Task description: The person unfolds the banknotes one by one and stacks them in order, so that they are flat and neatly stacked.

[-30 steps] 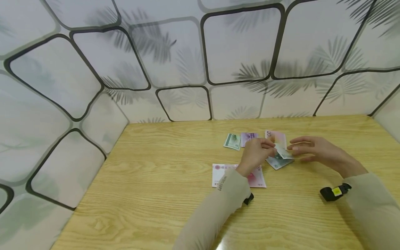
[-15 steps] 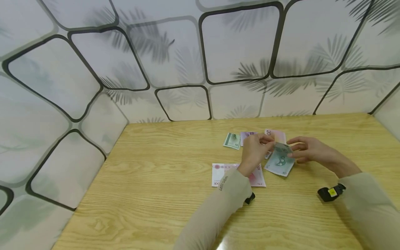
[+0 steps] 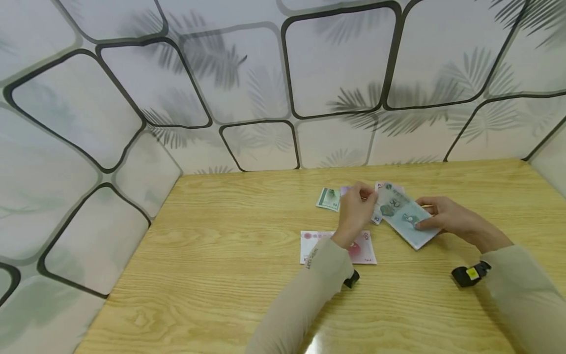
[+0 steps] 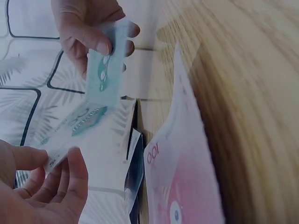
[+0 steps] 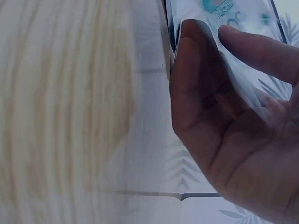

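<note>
A green banknote [image 3: 400, 214] marked 50, with a crease across its middle, is stretched at a slant between both hands above the wooden table. My left hand [image 3: 357, 211] pinches its far left end between thumb and fingers, plain in the left wrist view, where the note [image 4: 105, 77] bends at the crease. At the opposite end, my right hand [image 3: 455, 219] grips it with the thumb on top and fingers beneath. Under my left forearm lies a pink 100 banknote [image 3: 364, 250], partly covered by the sleeve. Behind the green note, a 20 banknote [image 3: 377, 218] is mostly hidden.
A small folded green banknote [image 3: 329, 199] lies left of a purple banknote [image 3: 345, 191], which my left hand mostly hides. The wood-grain table [image 3: 199, 255] meets a patterned wall [image 3: 261, 147] at the back and left.
The green banknote, folded over a second ago, has been opened out to its full length. My left hand has moved slightly up and left, and my right hand has taken hold of the near end.
</note>
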